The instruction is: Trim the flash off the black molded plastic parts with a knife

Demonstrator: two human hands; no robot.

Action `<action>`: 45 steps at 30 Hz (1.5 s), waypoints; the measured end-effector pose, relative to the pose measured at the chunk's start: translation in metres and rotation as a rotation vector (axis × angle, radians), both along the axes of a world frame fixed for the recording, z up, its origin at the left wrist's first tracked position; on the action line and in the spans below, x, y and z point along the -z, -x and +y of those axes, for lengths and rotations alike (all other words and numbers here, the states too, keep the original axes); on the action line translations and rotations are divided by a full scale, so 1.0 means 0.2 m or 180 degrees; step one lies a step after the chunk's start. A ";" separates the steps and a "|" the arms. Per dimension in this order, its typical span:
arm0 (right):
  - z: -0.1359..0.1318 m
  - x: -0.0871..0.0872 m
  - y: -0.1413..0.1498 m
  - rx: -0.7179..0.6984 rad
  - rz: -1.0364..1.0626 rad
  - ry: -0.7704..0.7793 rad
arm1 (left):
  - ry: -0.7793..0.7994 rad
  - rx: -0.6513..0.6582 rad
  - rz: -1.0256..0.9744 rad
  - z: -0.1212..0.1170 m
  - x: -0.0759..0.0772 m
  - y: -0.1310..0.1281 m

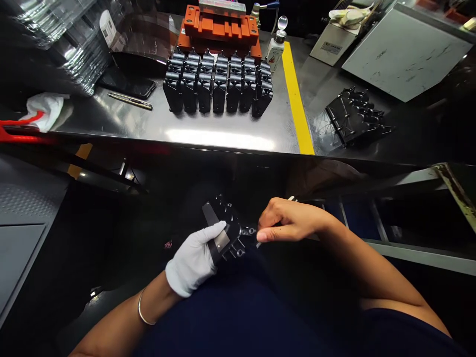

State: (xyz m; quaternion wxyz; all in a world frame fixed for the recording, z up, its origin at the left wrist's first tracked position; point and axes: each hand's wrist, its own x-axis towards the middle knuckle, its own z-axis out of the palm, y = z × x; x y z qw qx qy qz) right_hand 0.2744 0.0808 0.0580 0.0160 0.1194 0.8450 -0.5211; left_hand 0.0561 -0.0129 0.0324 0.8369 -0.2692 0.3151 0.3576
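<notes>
My left hand (193, 260), in a white glove, is closed around a black moulded plastic part (226, 229) held low over my lap, below the table edge. My bare right hand (286, 220) pinches a thin light-coloured tool (292, 199) whose tip touches the right side of that part. A silver bangle sits on my left wrist.
On the steel table (223, 134) stand rows of several black plastic parts (219, 82) before an orange fixture (219, 27). A yellow stripe (295, 94), a white bottle (275, 47), a lone black part (355, 116), a phone (128, 84), a blade (130, 100) and a white cloth (46, 109) lie around.
</notes>
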 end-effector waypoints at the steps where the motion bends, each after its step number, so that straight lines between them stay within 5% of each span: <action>1: 0.00 0.00 -0.01 -0.0171 -0.0080 0.0309 | -0.0008 -0.0132 0.0020 0.01 -0.01 0.00; 3: -0.01 0.00 -0.01 0.0071 -0.0107 0.0587 | -0.0014 -0.0579 0.0117 0.04 -0.03 0.02; 7: -0.07 0.07 0.05 0.2127 0.0386 0.0283 | -0.0057 -0.1062 0.0193 0.06 -0.05 0.05; 9: -0.11 0.12 0.11 0.2678 0.0660 0.0273 | -0.0149 -0.1060 0.0263 0.06 -0.04 0.06; 18: -0.28 0.22 0.33 0.3391 0.1234 0.0688 | -0.0398 -0.0904 0.0456 0.04 0.01 0.03; 26: -0.42 0.30 0.45 0.4460 0.1870 0.0939 | -0.0413 -0.0777 0.0099 0.00 0.00 0.00; 32: -0.46 0.37 0.48 0.4619 0.2033 0.1543 | -0.0274 -0.0734 0.0242 0.01 -0.01 -0.02; 37: -0.41 0.35 0.43 0.4975 0.2203 0.1543 | -0.0266 -0.0642 0.0228 0.01 -0.01 -0.02; 45: -0.33 0.26 0.22 0.3234 0.1643 -0.0870 | -0.0085 -0.0785 0.0108 0.01 -0.02 0.02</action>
